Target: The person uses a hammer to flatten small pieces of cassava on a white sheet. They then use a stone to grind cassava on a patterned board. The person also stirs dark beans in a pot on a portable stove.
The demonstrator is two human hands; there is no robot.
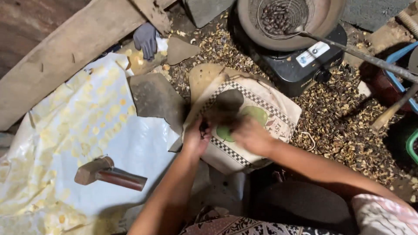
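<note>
On the checkered cloth (261, 109), the left hand (197, 138) pinches small dark bits, perhaps roasted beans. The right hand (250, 134) lies blurred beside it, its grip unreadable.

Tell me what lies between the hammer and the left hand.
In the head view, only the white and yellow patterned plastic sheet lies between the hammer and the left hand; nothing else rests on that stretch.

Two hands (198, 137) (250, 135) – one hammer (109, 174), one glove (146, 40), one stove (300, 65).
</note>
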